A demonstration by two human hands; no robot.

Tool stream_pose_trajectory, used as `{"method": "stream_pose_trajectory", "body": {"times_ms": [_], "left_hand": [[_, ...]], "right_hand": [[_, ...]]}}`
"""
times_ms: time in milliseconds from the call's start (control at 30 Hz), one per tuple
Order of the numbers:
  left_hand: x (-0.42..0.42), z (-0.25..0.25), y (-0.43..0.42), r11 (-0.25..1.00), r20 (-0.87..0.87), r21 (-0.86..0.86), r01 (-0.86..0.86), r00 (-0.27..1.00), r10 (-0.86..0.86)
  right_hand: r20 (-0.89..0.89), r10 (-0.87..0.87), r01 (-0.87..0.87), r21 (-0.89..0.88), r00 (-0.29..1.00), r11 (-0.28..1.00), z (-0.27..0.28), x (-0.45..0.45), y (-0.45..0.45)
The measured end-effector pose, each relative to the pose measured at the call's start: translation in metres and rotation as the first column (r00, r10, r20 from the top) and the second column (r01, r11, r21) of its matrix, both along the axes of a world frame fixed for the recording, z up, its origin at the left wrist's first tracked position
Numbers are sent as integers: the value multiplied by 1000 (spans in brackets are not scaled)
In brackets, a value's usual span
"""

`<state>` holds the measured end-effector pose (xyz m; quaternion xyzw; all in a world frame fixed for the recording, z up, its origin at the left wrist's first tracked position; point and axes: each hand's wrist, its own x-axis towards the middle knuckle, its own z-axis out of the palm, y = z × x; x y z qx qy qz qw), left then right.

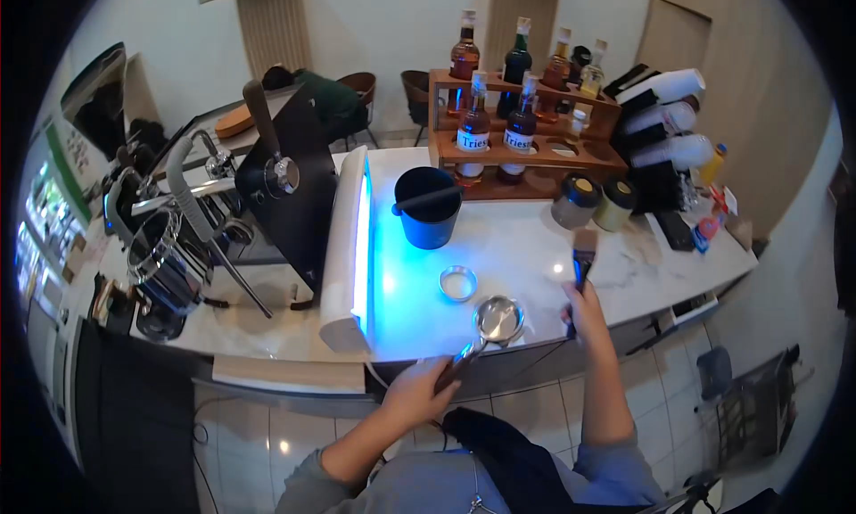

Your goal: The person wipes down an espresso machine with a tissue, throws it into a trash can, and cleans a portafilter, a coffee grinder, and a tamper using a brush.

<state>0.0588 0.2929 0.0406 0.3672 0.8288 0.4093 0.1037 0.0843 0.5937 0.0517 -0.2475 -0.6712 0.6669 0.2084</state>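
My left hand [417,393] is closed round the dark handle of a portafilter [498,320], whose round metal basket is over the counter's front edge. In my right hand [586,312] is a brush [582,263], held upright with its brown bristles at the top. A small metal ring [458,283] lies on the white counter just behind the portafilter. Farther back stands a dark knock box [428,213] with a bar across its mouth. Whether the portafilter's basket has anything in it is hard to make out.
An espresso machine [276,193] with a glowing blue side panel [361,246] fills the left. A wooden rack [526,186] of syrup bottles stands at the back. Two lidded jars [596,202] and stacked cups [669,122] are on the right. A person [330,104] leans on a table beyond.
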Motion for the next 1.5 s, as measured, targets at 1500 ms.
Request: {"method": "stream_pose_trajectory", "body": {"times_ms": [1500], "left_hand": [[130,-91,-207,668,-254,243,-703,619,743]], "right_hand": [[-382,529,-75,754,758,652,17,22,-133]]}}
